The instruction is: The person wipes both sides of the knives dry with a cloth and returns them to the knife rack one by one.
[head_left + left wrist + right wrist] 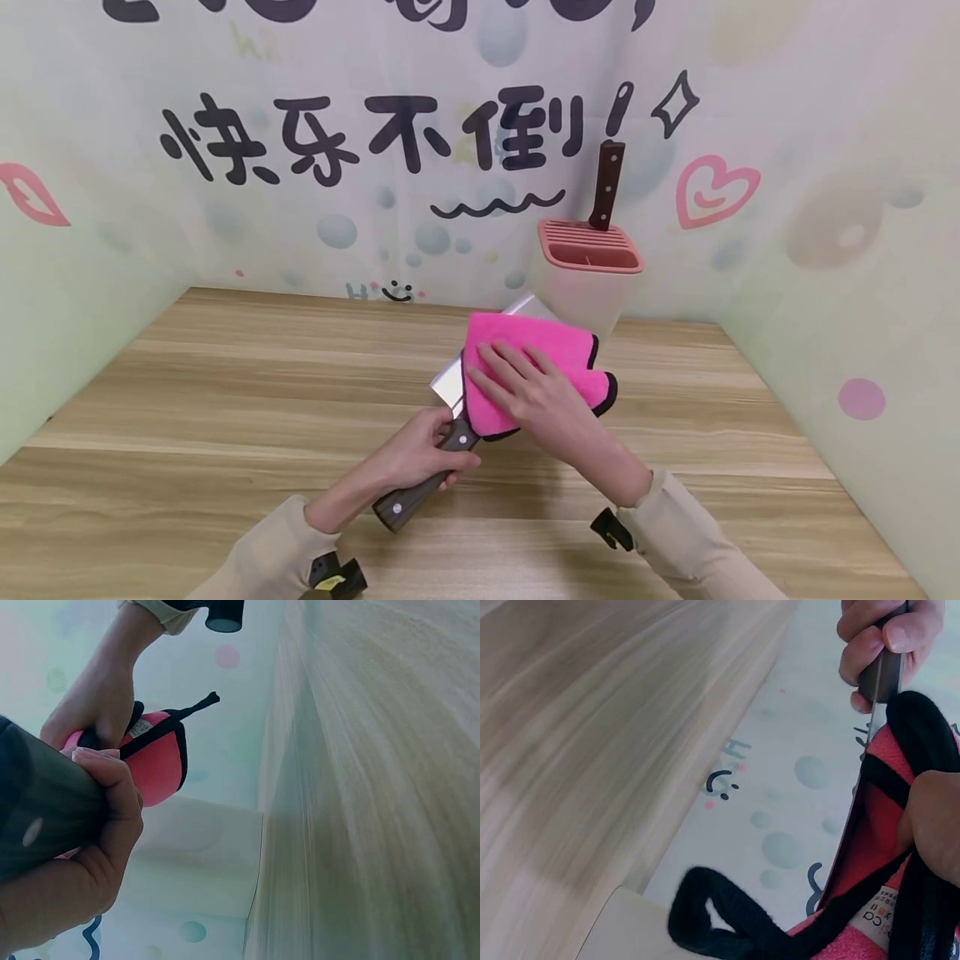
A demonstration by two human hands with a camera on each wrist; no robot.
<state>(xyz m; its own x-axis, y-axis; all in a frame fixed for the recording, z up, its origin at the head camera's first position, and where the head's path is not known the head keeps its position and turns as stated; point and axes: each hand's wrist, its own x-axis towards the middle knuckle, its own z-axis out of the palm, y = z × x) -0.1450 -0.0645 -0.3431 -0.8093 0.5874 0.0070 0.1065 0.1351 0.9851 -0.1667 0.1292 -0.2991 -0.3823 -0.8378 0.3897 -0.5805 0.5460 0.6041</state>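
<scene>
A cleaver (448, 385) with a wide, shiny blade and a dark riveted handle slants across the middle, raised off the table. My left hand (420, 454) grips its handle (49, 799), fingers and thumb wrapped round it. Over most of the blade lies a pink cloth (536, 337) with black edging. My right hand (547, 404) holds this cloth against the blade, fingers stretched out on top. In the right wrist view its thumb (934, 825) bears on the cloth's other side, near a black loop (705, 915) and a white label (877, 919).
Behind the blade's far end stands a white knife block (581, 292) with a pink slotted top. One brown-handled knife (607, 185) sticks up from it. The wood-grain table (247, 400) meets printed walls (337, 167) at the back and both sides.
</scene>
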